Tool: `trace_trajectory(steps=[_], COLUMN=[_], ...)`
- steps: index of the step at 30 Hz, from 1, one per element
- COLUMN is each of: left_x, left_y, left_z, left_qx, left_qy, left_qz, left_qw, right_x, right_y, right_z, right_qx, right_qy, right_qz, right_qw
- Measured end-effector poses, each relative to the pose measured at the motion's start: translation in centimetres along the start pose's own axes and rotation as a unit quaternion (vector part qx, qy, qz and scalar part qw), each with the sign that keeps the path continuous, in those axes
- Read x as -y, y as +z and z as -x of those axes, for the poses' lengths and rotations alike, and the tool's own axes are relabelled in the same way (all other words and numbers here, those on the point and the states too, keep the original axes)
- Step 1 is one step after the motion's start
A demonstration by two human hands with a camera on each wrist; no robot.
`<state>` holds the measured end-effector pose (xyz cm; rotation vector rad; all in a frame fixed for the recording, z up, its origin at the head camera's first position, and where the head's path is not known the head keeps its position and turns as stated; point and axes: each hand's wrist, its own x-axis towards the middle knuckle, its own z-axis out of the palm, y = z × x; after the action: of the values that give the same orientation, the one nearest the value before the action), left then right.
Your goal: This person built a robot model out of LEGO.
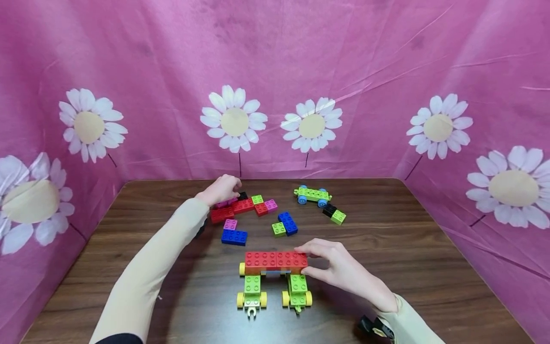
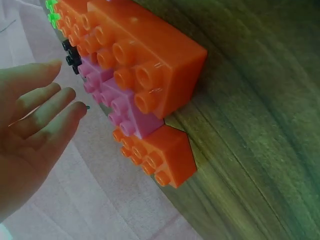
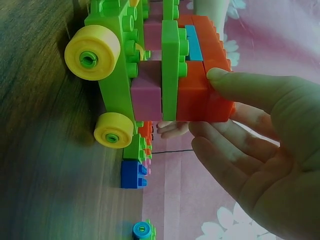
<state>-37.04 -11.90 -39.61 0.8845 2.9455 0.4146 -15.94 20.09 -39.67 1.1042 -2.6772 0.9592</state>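
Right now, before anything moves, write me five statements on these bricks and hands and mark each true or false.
1. The right hand grips a red brick on the yellow-wheeled build. True.
2. The left hand is holding a blue brick. False: the left hand holds nothing; it is near a black brick.
3. The green car base at the back has yellow wheels. False: the green car base has blue wheels.
4. Two red bricks lie end to end across the top of the yellow-wheeled build. True.
5. The pink cloth shows a striped pattern. False: the pink cloth shows white daisies.
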Motion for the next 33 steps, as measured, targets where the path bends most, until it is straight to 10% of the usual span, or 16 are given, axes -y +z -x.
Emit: trace_trajectory(steps=[9, 33], left_x=[-0.2, -0.5], left_y=[0.4, 0.8], left_z=[-0.7, -0.8], left_qx=[0.039, -0.001], left_qy=[-0.030, -0.044], left_qz=[-0.002, 0.047], left_qw=[0.9988, 0.9980], right_x=[0.1, 0.0], right_y=[-0.1, 0.2], right_z=[-0.1, -0.1], right_qx=[0.000, -0.012], right_qy=[-0.004, -0.013], right_qz=[0.002, 0.008], right_qw=[1.0000, 0.9998])
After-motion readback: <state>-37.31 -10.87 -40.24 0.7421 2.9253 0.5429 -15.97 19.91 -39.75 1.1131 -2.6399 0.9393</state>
